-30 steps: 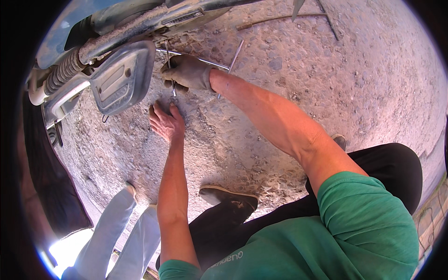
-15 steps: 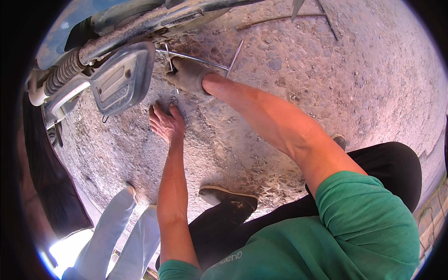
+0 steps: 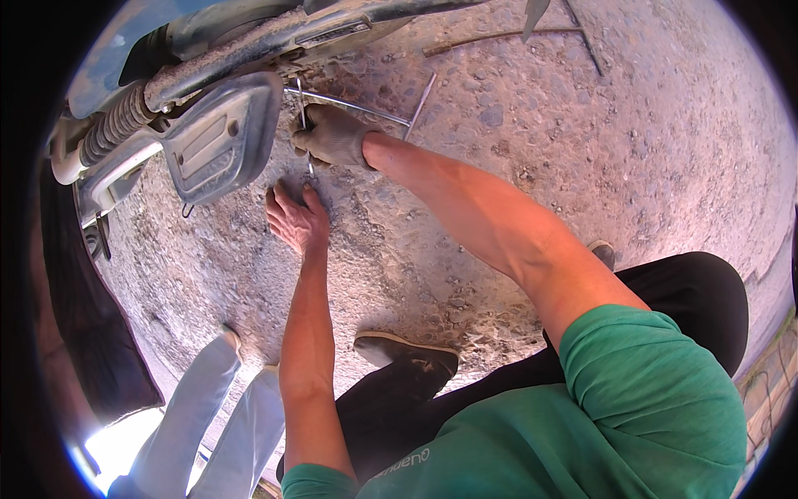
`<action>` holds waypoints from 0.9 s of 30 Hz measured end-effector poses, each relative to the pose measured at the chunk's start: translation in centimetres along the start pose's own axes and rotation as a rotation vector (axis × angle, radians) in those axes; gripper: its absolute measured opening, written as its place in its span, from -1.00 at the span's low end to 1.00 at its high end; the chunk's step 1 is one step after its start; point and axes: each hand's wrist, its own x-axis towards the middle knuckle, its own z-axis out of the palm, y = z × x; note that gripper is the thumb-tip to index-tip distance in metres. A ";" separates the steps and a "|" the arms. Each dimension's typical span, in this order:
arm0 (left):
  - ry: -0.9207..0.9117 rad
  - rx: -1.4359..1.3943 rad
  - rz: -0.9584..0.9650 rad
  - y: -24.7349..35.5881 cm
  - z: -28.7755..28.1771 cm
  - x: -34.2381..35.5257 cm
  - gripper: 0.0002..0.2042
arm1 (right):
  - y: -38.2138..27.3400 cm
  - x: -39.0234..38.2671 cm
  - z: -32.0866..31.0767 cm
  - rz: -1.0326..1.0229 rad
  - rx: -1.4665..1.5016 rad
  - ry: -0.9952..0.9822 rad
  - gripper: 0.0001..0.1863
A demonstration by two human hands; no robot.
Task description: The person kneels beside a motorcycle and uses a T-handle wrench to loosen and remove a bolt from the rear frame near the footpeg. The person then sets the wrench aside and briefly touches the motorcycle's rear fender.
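My right hand (image 3: 335,137), in a grey-brown work glove, is closed around a slim shiny metal rod (image 3: 311,166). One end of the rod sticks out past the far side of the fist, and the other points down toward the gritty ground. My bare left hand (image 3: 299,220) is low over the ground just nearer to me, its thumb apart from its fingers and nothing visible in it. A long T-handled metal tool (image 3: 362,106) lies beyond the glove, its crossbar to the right. The rod's exact kind cannot be made out.
At the upper left is a dusty motorcycle or scooter part with a dark plastic panel (image 3: 220,137) and a ribbed hose (image 3: 112,137). A thin rusty bar (image 3: 507,37) lies farther off. Another person's legs in pale trousers (image 3: 195,391) stand at lower left.
The gloved right hand has turned slightly, and more of the metal rod now shows below it, close to the left thumb. The left hand has hardly moved.
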 end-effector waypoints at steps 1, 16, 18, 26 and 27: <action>0.004 0.003 0.006 0.0 0.0 0.0 -0.36 | -0.4 -0.3 -0.1 0.013 0.010 -0.017 -0.83; -0.017 -0.009 0.010 0.3 -0.4 0.1 -0.36 | -3.9 -1.0 -0.8 0.132 0.055 -0.094 -0.78; -0.012 -0.016 0.014 0.4 -0.4 0.2 -0.36 | -5.2 -0.2 -1.8 0.306 0.567 -0.275 -0.79; 0.000 0.007 0.029 0.2 -0.3 0.1 -0.36 | -5.3 -0.3 -5.5 0.298 1.054 -0.582 -0.85; -0.007 0.008 0.025 0.2 -0.3 0.1 -0.36 | -5.1 -0.5 -5.7 0.297 0.978 -0.567 -0.85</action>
